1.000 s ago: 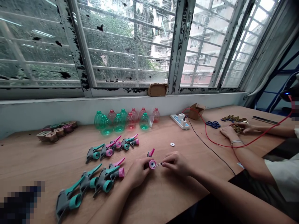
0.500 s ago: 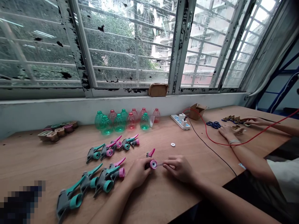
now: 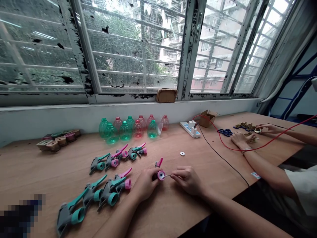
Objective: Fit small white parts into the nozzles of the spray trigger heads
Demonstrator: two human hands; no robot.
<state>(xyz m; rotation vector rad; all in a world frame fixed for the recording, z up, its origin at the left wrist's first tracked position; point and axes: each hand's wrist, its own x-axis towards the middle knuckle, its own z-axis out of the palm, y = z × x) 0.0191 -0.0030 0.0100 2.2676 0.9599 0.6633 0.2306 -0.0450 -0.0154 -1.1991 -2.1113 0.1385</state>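
My left hand is closed around a trigger spray head with a pink lever. Its pink collar faces me, a white ring showing inside. From the right, my right hand pinches slim metal tweezers, whose tip is at the collar's opening; whether it touches the ring I cannot tell. A small white washer lies on the table beyond my hands. Left of my left hand are several grey spray heads with green or pink levers and collars, in two groups.
Several green and pink clear bottles stand along the wall. A power strip, a small cardboard box and a red cable are on the right. There a co-worker's hands handle parts beside blue scissors.
The tweezers' tip has shifted slightly left, up to the collar's opening. My left hand keeps its hold on the spray head. The whole view has drifted slightly.
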